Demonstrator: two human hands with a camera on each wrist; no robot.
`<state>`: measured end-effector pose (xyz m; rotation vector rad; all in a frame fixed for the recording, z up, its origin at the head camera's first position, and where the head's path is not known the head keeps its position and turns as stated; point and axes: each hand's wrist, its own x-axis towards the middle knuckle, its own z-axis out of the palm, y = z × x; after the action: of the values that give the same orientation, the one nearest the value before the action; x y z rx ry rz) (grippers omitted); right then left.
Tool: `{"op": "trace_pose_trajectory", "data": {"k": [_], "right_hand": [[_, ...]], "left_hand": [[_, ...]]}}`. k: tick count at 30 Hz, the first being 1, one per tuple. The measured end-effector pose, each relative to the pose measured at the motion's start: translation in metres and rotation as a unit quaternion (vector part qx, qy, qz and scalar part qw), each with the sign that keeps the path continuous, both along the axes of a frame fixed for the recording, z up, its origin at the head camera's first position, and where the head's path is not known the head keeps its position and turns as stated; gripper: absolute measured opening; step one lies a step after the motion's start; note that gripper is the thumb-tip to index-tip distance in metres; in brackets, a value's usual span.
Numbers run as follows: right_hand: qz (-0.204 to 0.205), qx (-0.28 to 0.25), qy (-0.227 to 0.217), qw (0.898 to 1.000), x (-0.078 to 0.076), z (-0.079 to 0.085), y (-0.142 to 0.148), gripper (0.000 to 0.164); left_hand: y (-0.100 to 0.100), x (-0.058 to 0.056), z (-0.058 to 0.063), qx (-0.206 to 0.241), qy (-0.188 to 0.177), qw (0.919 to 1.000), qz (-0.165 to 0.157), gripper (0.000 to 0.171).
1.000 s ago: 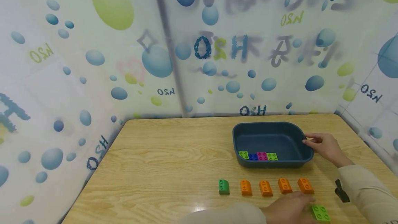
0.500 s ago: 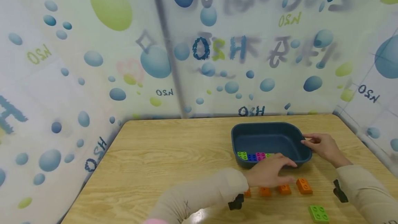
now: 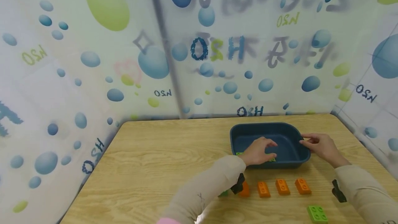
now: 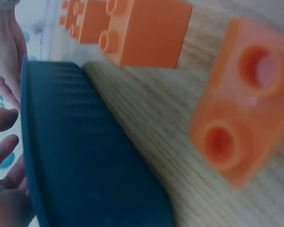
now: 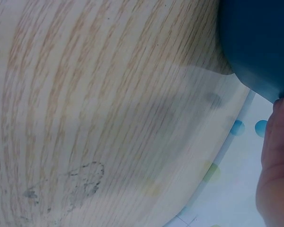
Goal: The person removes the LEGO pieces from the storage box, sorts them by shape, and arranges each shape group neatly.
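Observation:
A dark blue tray (image 3: 287, 164) stands at the right of the table. My left hand (image 3: 258, 150) is over its near side, thumb and fingers apart, with nothing seen between them. Below that hand, parts of light green toy bricks (image 3: 272, 159) show inside the tray; the bricks between them are hidden. In the left wrist view, the spread fingers (image 4: 4, 150) appear beyond the tray's wall (image 4: 85, 151). My right hand (image 3: 324, 148) pinches the tray's right rim between thumb and fingers. The right wrist view shows only part of this hand (image 5: 279, 161) against the tray's corner.
Several orange bricks (image 3: 283, 186) lie in a row before the tray. A darker green brick (image 3: 224, 193) is partly hidden by the left sleeve (image 3: 202, 186). One light green brick (image 3: 318, 214) lies nearer the front right. A patterned curtain (image 3: 199, 44) hangs behind the table (image 3: 161, 148).
My left hand has moved from beside the light green brick at the front, up and left, to over the tray. That brick stays on the table. My right hand has kept its hold.

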<state>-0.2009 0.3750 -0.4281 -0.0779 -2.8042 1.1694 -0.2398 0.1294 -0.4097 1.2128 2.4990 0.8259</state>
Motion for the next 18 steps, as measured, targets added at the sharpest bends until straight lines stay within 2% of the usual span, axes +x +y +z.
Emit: {"op": "trace_pose_trajectory", "data": {"k": [5, 11, 12, 18], "right_hand": [[-0.003, -0.001, 0.000, 1.000, 0.000, 0.000, -0.002, 0.049], [-0.003, -0.001, 0.002, 1.000, 0.000, -0.001, -0.001, 0.048], [-0.003, -0.001, 0.002, 1.000, 0.000, -0.001, -0.001, 0.049], [-0.003, -0.003, 0.003, 1.000, 0.000, -0.001, -0.001, 0.049]], "left_hand": [[0.002, -0.008, -0.007, -0.017, -0.004, 0.9998, -0.001, 0.034], [0.008, -0.023, -0.017, -0.073, -0.014, 0.9961, -0.049, 0.034], [0.011, -0.030, -0.027, -0.074, -0.011, 0.9954, -0.059, 0.034], [0.015, -0.035, -0.031, -0.079, -0.036, 0.9939, -0.069, 0.033]]}}
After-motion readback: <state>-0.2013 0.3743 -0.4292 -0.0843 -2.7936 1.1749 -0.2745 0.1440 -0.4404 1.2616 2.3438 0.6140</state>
